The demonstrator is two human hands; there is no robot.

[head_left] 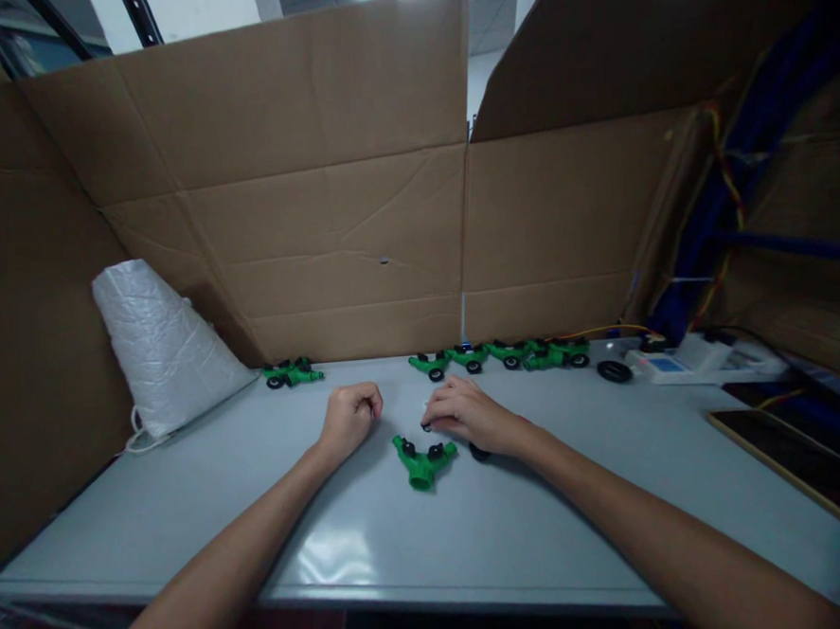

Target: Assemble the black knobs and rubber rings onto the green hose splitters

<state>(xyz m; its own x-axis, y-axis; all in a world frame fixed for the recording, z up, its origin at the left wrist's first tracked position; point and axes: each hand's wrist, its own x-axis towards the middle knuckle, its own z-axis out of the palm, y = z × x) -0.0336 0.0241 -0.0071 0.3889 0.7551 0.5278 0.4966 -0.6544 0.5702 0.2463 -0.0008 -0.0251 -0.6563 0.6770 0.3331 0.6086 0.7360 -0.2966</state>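
Note:
A green Y-shaped hose splitter [421, 470] with two black valve levers lies on the table between my forearms, touched by neither hand. My left hand [351, 416] rests up and to the left of it with the fingers curled closed; whatever they may hold is hidden. On the other side, my right hand [473, 416] is closed in a pinch, fingertips down at the tabletop. At those fingertips shows a small black piece [425, 427], too small to name. A black ring [479, 453] lies partly covered under the right hand.
Several more green splitters [469, 357] with black rings line the back, and others [292, 374] sit at back left beside a silvery bag [159, 354]. Another black ring [614, 371] lies near a white power strip [707, 359]. Cardboard walls [329, 216] enclose the table [548, 553].

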